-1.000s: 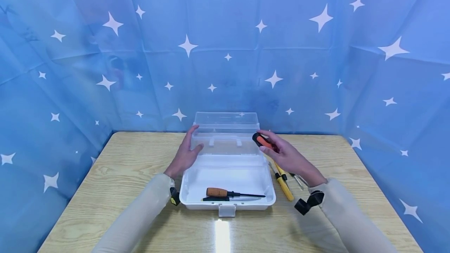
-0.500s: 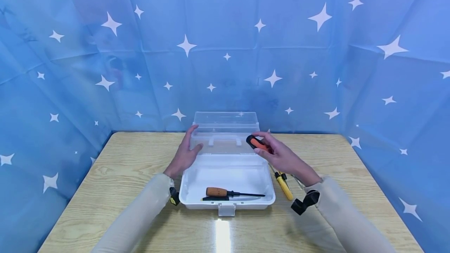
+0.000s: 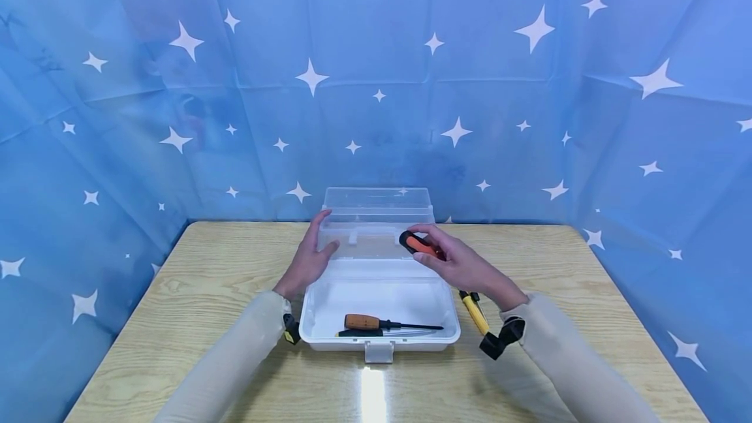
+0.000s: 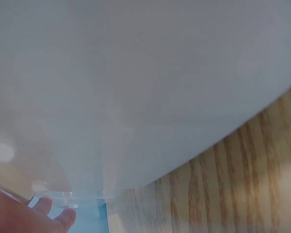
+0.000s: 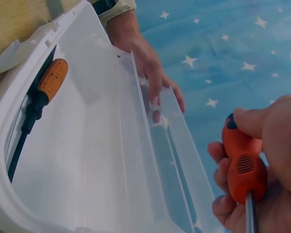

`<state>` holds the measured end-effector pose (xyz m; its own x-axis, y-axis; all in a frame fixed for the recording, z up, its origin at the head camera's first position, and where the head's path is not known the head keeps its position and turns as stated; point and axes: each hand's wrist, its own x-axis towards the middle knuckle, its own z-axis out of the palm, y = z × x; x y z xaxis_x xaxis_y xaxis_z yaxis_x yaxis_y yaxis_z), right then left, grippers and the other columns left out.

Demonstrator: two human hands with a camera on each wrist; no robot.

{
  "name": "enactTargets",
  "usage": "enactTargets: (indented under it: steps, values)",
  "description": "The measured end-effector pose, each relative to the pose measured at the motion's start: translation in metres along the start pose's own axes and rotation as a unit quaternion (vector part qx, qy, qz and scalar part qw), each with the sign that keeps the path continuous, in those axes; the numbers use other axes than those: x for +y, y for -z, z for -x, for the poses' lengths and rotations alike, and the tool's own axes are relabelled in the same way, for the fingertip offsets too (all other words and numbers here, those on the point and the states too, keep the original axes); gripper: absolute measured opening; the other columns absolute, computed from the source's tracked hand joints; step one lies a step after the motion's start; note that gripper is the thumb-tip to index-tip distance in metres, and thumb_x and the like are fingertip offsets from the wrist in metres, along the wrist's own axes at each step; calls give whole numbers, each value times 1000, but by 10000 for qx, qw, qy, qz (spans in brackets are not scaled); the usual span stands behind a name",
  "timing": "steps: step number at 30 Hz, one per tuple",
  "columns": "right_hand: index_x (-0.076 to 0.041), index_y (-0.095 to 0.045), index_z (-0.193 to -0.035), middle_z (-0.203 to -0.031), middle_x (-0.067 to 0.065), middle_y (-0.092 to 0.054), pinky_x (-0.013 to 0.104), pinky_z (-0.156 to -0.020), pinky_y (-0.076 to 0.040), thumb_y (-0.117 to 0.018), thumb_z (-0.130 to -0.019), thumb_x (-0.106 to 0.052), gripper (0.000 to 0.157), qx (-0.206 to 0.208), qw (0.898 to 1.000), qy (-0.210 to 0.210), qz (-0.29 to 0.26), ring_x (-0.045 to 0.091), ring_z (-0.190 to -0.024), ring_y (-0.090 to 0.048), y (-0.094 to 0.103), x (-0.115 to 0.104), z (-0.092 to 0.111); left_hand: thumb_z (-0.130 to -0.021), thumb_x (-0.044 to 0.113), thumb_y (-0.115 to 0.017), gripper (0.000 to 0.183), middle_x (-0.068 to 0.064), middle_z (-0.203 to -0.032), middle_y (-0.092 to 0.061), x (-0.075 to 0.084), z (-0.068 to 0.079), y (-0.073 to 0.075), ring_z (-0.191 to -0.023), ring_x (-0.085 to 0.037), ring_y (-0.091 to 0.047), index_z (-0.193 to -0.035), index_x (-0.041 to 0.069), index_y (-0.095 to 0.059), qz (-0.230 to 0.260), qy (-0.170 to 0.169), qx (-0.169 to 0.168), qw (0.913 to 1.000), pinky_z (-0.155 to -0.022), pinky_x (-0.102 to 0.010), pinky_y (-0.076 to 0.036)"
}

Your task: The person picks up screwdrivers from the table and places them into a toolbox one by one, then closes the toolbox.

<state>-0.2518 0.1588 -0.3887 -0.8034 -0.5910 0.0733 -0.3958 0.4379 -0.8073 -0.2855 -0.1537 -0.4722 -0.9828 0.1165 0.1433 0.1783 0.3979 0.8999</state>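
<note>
A white toolbox [image 3: 376, 296] stands on the table with its clear lid [image 3: 377, 198] raised at the back. My left hand [image 3: 307, 263] holds the lid's left edge, thumb on the inner side and fingers behind. My right hand [image 3: 461, 265] grips an orange and black screwdriver [image 5: 245, 170] by its handle, above the back right of the box. Its metal shaft points back toward the wrist in the right wrist view. A wooden-handled screwdriver [image 3: 362, 322] lies in the box along the front wall, beside a black-handled tool [image 3: 360, 332] with a thin metal shaft.
Right of the box, a yellow-handled tool [image 3: 474, 313] lies on the wooden table [image 3: 235, 266], with others partly hidden under my right arm. A clear latch [image 3: 379, 352] hangs at the box's front. A blue starry cloth [image 3: 376, 116] surrounds the table.
My right hand has moved left with the orange and black screwdriver, from the box's right edge to over the lid area. The left hand has stayed in place.
</note>
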Motion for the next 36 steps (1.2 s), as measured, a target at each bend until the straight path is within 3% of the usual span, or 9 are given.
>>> enactTargets:
  steps: [12, 18, 19, 25, 30, 36]
  values:
    - [-30, -38, -138, -91, 11, -57, 31, -55, -45, -52, -95, -35, 47, -267, 9995, -4, 143, 22, -65, -50, -9, -7, -5, -96, 20, -50, 62, 10, -156, -10, -1, 0, 0, -143, -22, -10, -145, 39, -19, 73, 51, -37, 10000, -111, -58, -16]
    - [-32, -38, -137, -90, 8, -57, 31, -57, -44, -53, -94, -36, 45, -330, 9994, -32, 133, 21, -68, -50, -13, -11, -6, -96, 19, -50, 61, 6, -156, -10, 5, 2, 2, -143, -24, -10, -146, 37, -18, 45, 1, -64, 10000, -111, -59, -15]
    - [-31, -38, -137, -91, 10, -57, 31, -57, -44, -53, -95, -34, 45, -358, 9993, -22, 116, 21, -68, -50, -13, -15, -5, -97, 17, -49, 61, 4, -156, -10, 11, 5, 3, -143, -26, -10, -147, 34, -18, 38, -7, -82, 10000, -110, -59, -15]
    - [-15, -39, -137, -96, 16, -58, 29, -60, -44, -52, -96, -17, 43, -548, 9985, 36, 20, 24, -71, -50, -14, -45, -3, -97, 20, -50, 61, 5, -156, -10, 6, 3, 1, -143, -25, -10, -147, 33, -18, 31, -21, -68, 10000, -111, -59, -16]
    - [-13, -40, -136, -105, 9, -58, 31, -66, -46, -53, -95, -15, 43, -637, 9979, 114, -21, 27, -81, -53, -19, -49, -6, -96, 21, -50, 62, 6, -156, -10, 1, 1, 0, -143, -24, -10, -146, 36, -18, 16, -21, -59, 10000, -110, -59, -16]
    - [-14, -41, -136, -111, 8, -57, 33, -74, -47, -55, -94, -15, 43, -804, 9966, 172, -13, 22, -88, -53, -26, -47, -11, -97, 21, -50, 60, 8, -156, -10, 1, 1, 0, -143, -23, -10, -145, 39, -18, -15, 43, -27, 10000, -111, -58, -16]
